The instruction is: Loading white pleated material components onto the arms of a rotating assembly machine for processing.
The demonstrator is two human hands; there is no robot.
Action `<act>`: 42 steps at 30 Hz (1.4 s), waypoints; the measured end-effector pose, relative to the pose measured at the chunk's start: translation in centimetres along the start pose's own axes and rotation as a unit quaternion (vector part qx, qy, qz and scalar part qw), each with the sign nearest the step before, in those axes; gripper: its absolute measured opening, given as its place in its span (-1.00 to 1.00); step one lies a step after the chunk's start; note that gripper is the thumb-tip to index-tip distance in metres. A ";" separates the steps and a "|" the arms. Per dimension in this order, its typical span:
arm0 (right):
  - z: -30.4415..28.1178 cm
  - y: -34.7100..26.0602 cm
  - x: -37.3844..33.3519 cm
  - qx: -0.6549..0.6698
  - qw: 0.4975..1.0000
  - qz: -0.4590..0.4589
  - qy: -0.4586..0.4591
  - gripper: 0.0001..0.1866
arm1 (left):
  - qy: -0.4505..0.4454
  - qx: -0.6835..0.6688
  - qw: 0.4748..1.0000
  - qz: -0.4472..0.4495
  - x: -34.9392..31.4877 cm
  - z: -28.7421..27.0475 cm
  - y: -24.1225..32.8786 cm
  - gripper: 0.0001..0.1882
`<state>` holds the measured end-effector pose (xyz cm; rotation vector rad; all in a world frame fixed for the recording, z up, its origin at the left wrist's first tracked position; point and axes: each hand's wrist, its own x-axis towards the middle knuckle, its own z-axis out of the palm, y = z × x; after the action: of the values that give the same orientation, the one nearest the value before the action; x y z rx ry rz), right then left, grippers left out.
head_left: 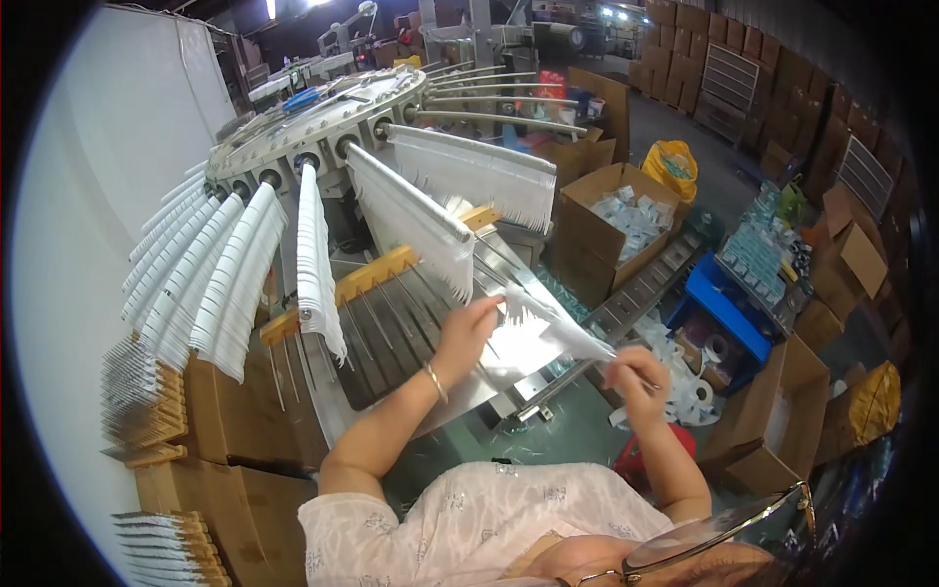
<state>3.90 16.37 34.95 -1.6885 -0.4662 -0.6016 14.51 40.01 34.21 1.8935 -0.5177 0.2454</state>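
A white fringed bundle of thin material (558, 328) stretches between my hands, seemingly gathered along a thin rod. My left hand (468, 340), with a bangle at the wrist, has its fingers closed at the bundle's far end. My right hand (638, 380) is wrapped round the rod end at the nearer right end. Below them is a shiny metal tray (450, 391). A wooden bar with thin metal rods (377, 274) lies across this tray. Beyond it, a round metal machine (323, 122) has arms sticking out, several hung with white fringed material (421, 220).
Bare machine arms (509, 100) stick out at the far right of the wheel. More wooden bars with metal rods (147, 401) are stacked at left beside cardboard boxes (245, 421). To the right are an open carton of small packets (631, 210), a blue bin (724, 308) and another open carton (782, 421).
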 end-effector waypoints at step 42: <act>14.1 7.0 12.4 0.101 0.926 0.085 -0.353 -0.69 | 0.174 -0.531 0.824 0.092 -27.3 -32.5 -5.5 -0.72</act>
<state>19.78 28.61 35.27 -1.6888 -0.8475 0.2050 -4.65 78.11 30.68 0.6789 -0.4397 0.3282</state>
